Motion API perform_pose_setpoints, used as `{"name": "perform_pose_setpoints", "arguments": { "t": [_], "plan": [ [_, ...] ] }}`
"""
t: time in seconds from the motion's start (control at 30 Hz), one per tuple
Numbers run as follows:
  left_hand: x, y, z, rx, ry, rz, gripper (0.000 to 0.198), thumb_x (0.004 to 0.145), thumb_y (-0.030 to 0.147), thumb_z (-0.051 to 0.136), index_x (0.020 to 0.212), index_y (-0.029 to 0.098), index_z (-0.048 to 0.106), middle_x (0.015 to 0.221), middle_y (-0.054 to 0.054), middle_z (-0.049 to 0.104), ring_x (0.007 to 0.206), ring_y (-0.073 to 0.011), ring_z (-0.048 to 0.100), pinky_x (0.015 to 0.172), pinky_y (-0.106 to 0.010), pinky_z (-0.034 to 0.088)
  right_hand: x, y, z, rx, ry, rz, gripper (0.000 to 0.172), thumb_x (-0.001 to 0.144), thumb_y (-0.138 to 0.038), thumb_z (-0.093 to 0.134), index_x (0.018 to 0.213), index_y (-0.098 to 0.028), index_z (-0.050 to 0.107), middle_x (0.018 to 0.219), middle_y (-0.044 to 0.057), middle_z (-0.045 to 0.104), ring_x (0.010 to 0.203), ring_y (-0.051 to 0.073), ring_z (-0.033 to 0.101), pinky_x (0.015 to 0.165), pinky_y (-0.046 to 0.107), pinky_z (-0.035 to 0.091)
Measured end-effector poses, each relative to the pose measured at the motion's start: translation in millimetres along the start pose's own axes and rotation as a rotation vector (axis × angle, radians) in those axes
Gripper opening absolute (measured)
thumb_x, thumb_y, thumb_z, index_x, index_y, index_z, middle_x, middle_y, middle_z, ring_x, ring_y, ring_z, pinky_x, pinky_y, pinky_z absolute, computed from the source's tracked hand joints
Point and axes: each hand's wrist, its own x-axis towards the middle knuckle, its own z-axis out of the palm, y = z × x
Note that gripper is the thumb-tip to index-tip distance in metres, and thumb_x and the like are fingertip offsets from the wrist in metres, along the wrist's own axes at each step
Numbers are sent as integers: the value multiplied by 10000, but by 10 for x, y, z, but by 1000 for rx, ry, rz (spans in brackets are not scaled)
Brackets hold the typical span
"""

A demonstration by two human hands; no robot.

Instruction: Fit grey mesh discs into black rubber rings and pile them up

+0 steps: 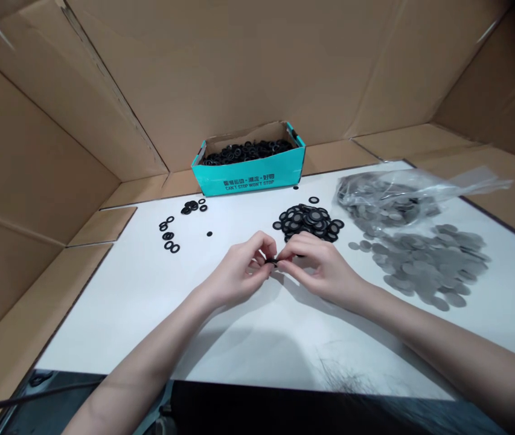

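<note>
Over the middle of the white work surface, my left hand [243, 269] and my right hand [314, 266] meet, fingertips nearly touching. Between them is a small black ring [271, 261], pinched by thumb and fingers from both sides and partly hidden by them. Whether a grey disc sits in this ring cannot be made out. Just behind my right hand lies a pile of black rings with grey discs in them [309, 221]. To the right spread many loose grey discs [433, 266], thin and round. Several loose black rings [169, 235] lie to the left.
A turquoise cardboard box [252, 177] full of black rings stands at the back. A clear plastic bag [388, 196] with grey discs lies at the right rear. A small black piece [209, 234] lies left of centre. Cardboard walls [239, 66] surround the white sheet [130, 314].
</note>
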Motion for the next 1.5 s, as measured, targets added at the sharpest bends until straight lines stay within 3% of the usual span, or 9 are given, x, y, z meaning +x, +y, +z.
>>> {"name": "perform_pose_setpoints", "arguments": {
  "t": [0.27,0.53,0.73,0.87,1.0,1.13,1.3,1.5],
  "plan": [
    [10,-25,37,15,61,116,75,912,148,534,944,203,493,875,6,578,762,-102,571,733,-245,517,5,7,6,47,-12,40,181,904,-206,583,723,-204,581,716,28,643,709,171,549,663,313,396],
    [1,-64,4,29,51,128,88,898,140,558,912,197,492,840,19,545,711,-91,543,687,-230,518,7,-42,15,69,34,-17,182,874,-155,573,706,-204,526,689,11,589,683,158,521,646,296,378],
    [13,-67,-13,-55,54,166,189,875,200,669,992,198,521,902,-4,595,744,-97,607,732,-248,575,25,-31,-17,224,-29,207,171,893,-250,561,736,-188,589,721,23,609,688,152,528,611,278,385],
    [24,-54,-1,-50,119,259,314,838,192,730,1085,211,538,1043,-42,628,791,-100,640,791,-267,603,43,-38,-26,411,-95,333,248,890,-383,595,747,-181,607,701,7,573,633,129,464,571,268,346],
    [26,-46,15,-49,175,344,331,824,220,766,1072,202,547,1008,-37,641,793,-105,660,772,-252,607,57,-65,-35,607,-152,443,336,864,-495,618,751,-178,620,718,9,556,636,125,461,562,268,333],
    [21,-25,52,-44,231,370,375,808,273,791,1074,200,537,978,-30,636,803,-117,671,749,-249,610,64,-72,-27,731,-172,503,358,834,-531,630,771,-178,636,661,-13,501,589,108,398,530,266,291],
    [26,-5,107,4,294,441,357,831,217,764,1101,217,530,1005,-26,630,869,-123,653,749,-236,589,58,-88,2,799,-192,575,399,749,-559,717,781,-182,589,671,-27,489,567,93,367,498,253,223],
    [43,7,152,67,327,489,314,864,183,713,1112,220,524,996,-29,627,858,-126,626,727,-240,574,48,-179,13,830,-115,597,372,759,-535,715,776,-186,590,679,-31,470,599,101,380,547,262,264]
  ]
}}
